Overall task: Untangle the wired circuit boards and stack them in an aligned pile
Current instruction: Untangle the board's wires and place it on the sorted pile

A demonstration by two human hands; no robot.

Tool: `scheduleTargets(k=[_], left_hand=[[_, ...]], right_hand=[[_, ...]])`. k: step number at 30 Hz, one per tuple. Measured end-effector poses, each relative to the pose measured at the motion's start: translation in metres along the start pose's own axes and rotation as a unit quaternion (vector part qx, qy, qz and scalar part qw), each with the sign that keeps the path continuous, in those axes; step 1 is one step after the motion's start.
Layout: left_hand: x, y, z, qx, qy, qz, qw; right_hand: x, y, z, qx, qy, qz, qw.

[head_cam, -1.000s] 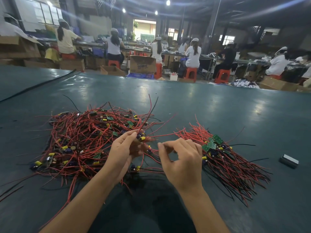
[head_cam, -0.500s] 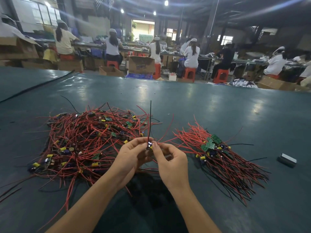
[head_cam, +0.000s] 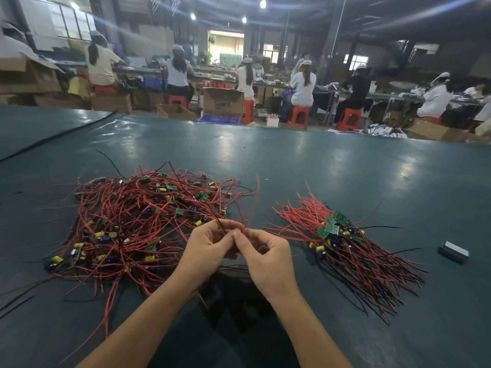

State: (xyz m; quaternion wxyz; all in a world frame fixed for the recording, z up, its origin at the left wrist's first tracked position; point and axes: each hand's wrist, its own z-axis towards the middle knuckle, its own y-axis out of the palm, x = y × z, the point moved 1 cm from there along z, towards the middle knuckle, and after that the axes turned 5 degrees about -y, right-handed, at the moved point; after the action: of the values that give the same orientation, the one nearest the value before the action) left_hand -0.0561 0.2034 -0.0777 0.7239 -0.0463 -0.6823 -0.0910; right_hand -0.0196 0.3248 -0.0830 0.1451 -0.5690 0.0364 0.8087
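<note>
Green table [head_cam: 318, 166]: just right of the tangle [head_cam: 138, 221], left hand [head_cam: 210, 248] and right hand [head_cam: 268, 257] pinch loose wires [head_cam: 254, 200]. Farther right lies the stack [head_cam: 345, 243]; box [head_cam: 223, 102] beyond the tangle, contents hidden.

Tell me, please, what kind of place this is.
Most likely an electronics assembly workshop: a tangled heap of wired circuit boards lies on a wide green table, and capped workers sit on red stools at long benches.

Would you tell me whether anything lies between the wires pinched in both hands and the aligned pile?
Nothing visible does: only bare table separates the wires and right hand from the aligned pile; the grey block lies beyond it.
</note>
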Motion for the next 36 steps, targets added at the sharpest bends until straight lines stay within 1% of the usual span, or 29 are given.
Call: scheduleTargets(k=[1,3,6,9,12,14,16,18,19,24,26,29,32,36], left_hand=[[-0.0005,-0.0004,0.0004,0.001,0.007,0.013,1.0],[-0.0008,0.0004,0.0004,0.002,0.01,0.007,1.0],[-0.0022,0.0012,0.0006,0.01,0.007,-0.008,1.0],[-0.0015,0.0012,0.0008,0.017,-0.005,-0.011,1.0],[0.0009,0.0035,-0.0019,0.005,-0.054,-0.044,0.998],[0.003,0.0045,-0.0043,-0.029,-0.095,-0.066,0.993],[0.0045,0.0043,-0.0057,-0.047,-0.104,-0.025,0.993],[0.0032,0.0042,-0.0047,-0.038,-0.086,0.018,0.995],[0.0022,0.0045,-0.0034,-0.032,-0.076,0.023,0.996],[0.0032,0.0073,-0.0046,-0.054,-0.074,-0.033,0.995],[0.0038,0.0066,-0.0049,-0.061,-0.066,-0.034,0.995],[0.0013,0.0041,-0.0039,-0.069,-0.045,-0.004,0.997],[-0.0008,0.0026,-0.0044,-0.075,-0.004,0.067,0.995],[-0.0021,0.0024,-0.0025,-0.062,0.023,0.075,0.995]], right_hand=[[-0.0006,0.0006,-0.0005,-0.001,-0.003,0.003,1.0],[-0.0014,0.0004,0.0005,0.03,0.002,0.004,1.0],[-0.0028,-0.0012,0.0026,0.076,0.043,0.035,0.996],[-0.0036,-0.0028,0.0031,0.092,0.089,0.073,0.989],[-0.004,-0.0022,0.0046,0.092,0.117,0.098,0.984],[-0.0048,-0.0007,0.0048,0.085,0.127,0.125,0.98],[-0.0056,0.0002,0.004,0.073,0.13,0.136,0.979],[-0.005,-0.0001,0.0037,0.068,0.131,0.146,0.978],[-0.0047,-0.0003,0.0037,0.069,0.129,0.152,0.978],[-0.0076,0.0019,0.0031,0.058,0.112,0.152,0.98],[-0.0084,0.0029,0.0028,0.048,0.115,0.157,0.98],[-0.0077,0.0028,0.002,0.043,0.132,0.151,0.979],[-0.0072,0.0006,0.0022,0.056,0.147,0.138,0.978],[-0.0093,0.0016,0.0017,0.067,0.14,0.105,0.982]])
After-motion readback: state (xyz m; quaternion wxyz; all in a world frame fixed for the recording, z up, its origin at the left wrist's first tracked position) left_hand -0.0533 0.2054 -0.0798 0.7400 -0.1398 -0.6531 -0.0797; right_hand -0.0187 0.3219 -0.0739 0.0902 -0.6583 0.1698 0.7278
